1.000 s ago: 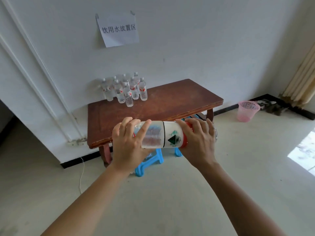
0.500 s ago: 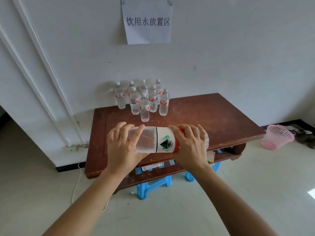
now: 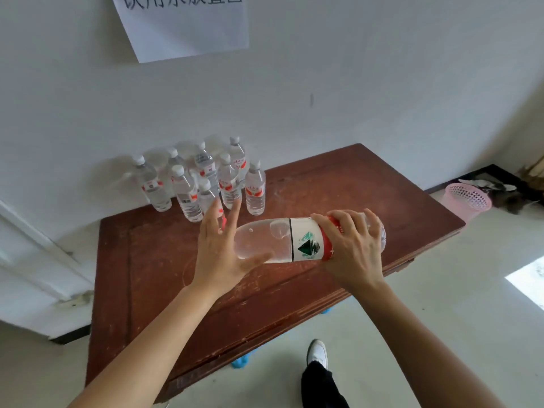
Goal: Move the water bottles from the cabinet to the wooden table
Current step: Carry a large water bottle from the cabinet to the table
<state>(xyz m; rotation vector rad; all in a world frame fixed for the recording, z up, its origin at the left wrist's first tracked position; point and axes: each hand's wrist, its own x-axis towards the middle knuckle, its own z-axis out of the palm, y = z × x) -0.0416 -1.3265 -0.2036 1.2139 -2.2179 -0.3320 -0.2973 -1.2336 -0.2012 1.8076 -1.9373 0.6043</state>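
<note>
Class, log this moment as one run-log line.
phase: carry | bottle: sideways above table | right hand: grips it | left hand: open, against its end | placed: no

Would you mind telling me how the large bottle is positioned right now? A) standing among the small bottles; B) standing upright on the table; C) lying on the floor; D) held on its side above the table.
D: the large bottle lies sideways in the air over the wooden table, the right hand curled round its labelled end, the left hand open against its clear end.
</note>
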